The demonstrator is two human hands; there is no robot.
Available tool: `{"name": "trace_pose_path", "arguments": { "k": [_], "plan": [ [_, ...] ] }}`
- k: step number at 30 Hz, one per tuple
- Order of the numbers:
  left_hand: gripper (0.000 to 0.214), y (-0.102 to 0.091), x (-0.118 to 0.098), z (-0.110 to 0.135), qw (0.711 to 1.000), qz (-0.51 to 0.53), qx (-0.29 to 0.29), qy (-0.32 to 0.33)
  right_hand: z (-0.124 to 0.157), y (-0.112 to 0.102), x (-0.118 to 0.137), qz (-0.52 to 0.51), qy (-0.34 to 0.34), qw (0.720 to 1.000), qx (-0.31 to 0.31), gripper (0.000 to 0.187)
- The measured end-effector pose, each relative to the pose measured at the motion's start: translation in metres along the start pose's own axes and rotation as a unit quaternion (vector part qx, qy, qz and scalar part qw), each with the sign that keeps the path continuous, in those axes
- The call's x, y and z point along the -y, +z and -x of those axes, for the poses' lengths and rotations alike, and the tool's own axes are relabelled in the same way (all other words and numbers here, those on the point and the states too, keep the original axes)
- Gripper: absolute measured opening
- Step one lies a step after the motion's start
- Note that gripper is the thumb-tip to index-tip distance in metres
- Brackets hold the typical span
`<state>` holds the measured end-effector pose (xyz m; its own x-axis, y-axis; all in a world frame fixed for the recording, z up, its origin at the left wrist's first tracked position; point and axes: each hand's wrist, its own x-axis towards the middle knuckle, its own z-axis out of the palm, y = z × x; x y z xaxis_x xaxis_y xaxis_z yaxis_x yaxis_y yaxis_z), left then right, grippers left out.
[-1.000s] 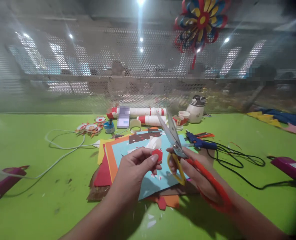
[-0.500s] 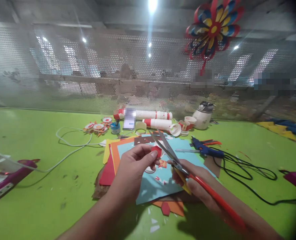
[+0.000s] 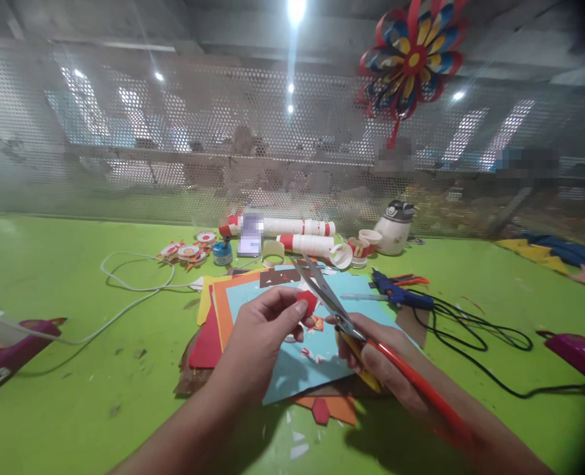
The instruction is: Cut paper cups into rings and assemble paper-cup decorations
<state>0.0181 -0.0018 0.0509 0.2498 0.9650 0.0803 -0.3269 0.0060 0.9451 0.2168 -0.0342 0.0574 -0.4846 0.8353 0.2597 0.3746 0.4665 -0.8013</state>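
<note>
Between the thumb and fingers of my left hand (image 3: pixel 267 330) is a small red paper piece (image 3: pixel 307 302) with cut edges. My right hand (image 3: pixel 378 353) is wrapped round the scissors (image 3: pixel 339 310), which have a long red handle and a yellow one. Their blades are parted slightly and point up and to the left, right beside the red piece. Below both hands lies a light blue sheet (image 3: pixel 292 379) with scraps on it, on top of orange, red and yellow sheets. A red paper hexagon (image 3: pixel 320 411) rests on an orange strip near me.
A blue glue gun (image 3: pixel 405 293) with a black cord lies at the right. Behind the paper stand paper cup stacks (image 3: pixel 307 246), a tape roll (image 3: pixel 273 253), a phone (image 3: pixel 250 237), a blue jar (image 3: pixel 222 253) and a kettle-like bottle (image 3: pixel 395 227). Power strips (image 3: pixel 12 356) sit at the sides.
The whole view has shifted a little, so the table things appear slightly further left. Both hands keep nearly the same pose, with the scissors still beside the red paper piece.
</note>
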Motion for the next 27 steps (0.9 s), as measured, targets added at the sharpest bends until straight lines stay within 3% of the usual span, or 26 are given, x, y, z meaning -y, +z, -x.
{"name": "trace_pose_path", "arguments": {
  "k": [11,16,19,27],
  "plan": [
    [0.020,0.000,-0.004,-0.001,0.998,-0.070,0.008,0.006,0.003,-0.001,-0.004,-0.028,0.005,0.999,0.035,0.041],
    [0.019,0.005,-0.005,0.001,0.997,-0.038,0.060,-0.022,0.000,-0.006,0.002,-0.012,0.045,0.999,-0.023,0.039],
    [0.018,0.006,-0.005,0.001,0.997,-0.034,0.056,-0.027,-0.001,-0.008,0.005,0.007,0.055,0.998,-0.036,0.033],
    [0.018,0.001,-0.004,0.000,0.999,-0.004,0.040,-0.018,0.002,-0.016,0.010,0.045,0.037,0.998,0.040,0.033]
  ]
}}
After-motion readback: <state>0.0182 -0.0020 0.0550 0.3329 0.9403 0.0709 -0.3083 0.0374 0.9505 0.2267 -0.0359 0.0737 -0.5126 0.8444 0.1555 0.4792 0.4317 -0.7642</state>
